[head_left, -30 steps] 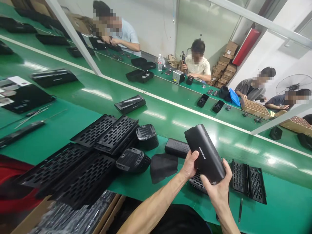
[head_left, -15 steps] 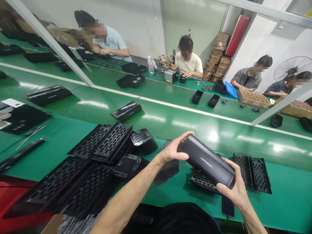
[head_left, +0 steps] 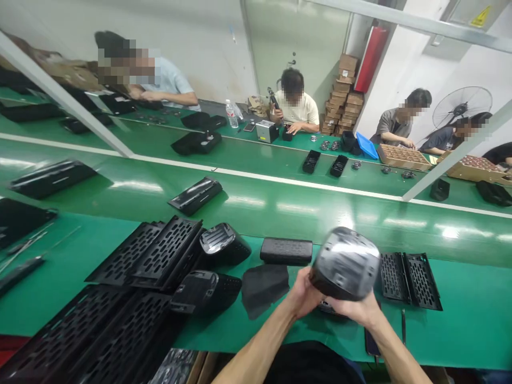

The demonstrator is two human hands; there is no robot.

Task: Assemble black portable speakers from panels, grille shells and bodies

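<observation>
Both hands hold a black speaker housing [head_left: 348,261] above the green bench. Its rounded-square end faces up towards me, shiny and slightly blurred. My left hand [head_left: 307,296] grips it at the lower left, with part of the fingers hidden. Along the bottom right, my right hand [head_left: 356,309] is closed around it. Under the hands, a perforated black part is mostly covered. Just left lie a black mesh sheet [head_left: 264,285] and a perforated black case [head_left: 286,250]. On the right stand perforated grille panels [head_left: 412,280].
Stacked grille panels [head_left: 160,256] fill the bench's left side, beside two more housings [head_left: 224,242]. A phone [head_left: 372,338] lies at the near edge. Beyond runs a green conveyor [head_left: 280,210] carrying a black housing [head_left: 196,196]. Several people work on its far side.
The housing has turned from showing its lettered long side to showing its end. My hands have come closer together beneath it. The view has shifted slightly right.
</observation>
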